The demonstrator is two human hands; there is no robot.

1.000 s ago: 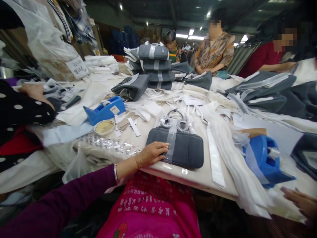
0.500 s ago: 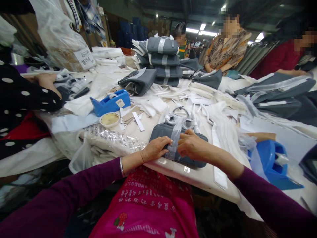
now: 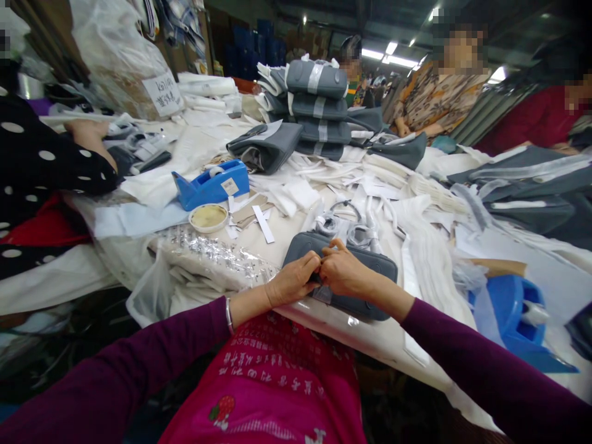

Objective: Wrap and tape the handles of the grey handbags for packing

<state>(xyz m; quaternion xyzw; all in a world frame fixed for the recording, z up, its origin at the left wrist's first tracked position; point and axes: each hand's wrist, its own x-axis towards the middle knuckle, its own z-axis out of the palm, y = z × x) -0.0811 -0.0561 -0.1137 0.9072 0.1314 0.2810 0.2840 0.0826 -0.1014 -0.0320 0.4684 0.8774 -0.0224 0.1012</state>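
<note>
A grey handbag point(image 3: 377, 268) lies flat at the table's front edge, with its wrapped handles point(image 3: 358, 233) pointing away from me. Over its middle, my left hand point(image 3: 295, 280) and my right hand point(image 3: 345, 271) meet, fingertips pinched close together. A translucent plastic strip point(image 3: 322, 294) shows just below the fingers, against the bag's front; its upper part is gathered at the hands and mostly hidden by them. Both hands are closed.
Blue tape dispensers point(image 3: 215, 183) stand left and right of the bag. Behind is a stack of grey bags point(image 3: 319, 108) with taped bands. A round lid-like dish point(image 3: 208, 217), paper scraps and white sheets point(image 3: 428, 240) surround the bag. A co-worker's polka-dot sleeve point(image 3: 50, 154) is at left.
The translucent strip lay across the whole bag from handles to front edge; its upper length is now off the bag's top. My hands have come together. The view has shifted slightly.
</note>
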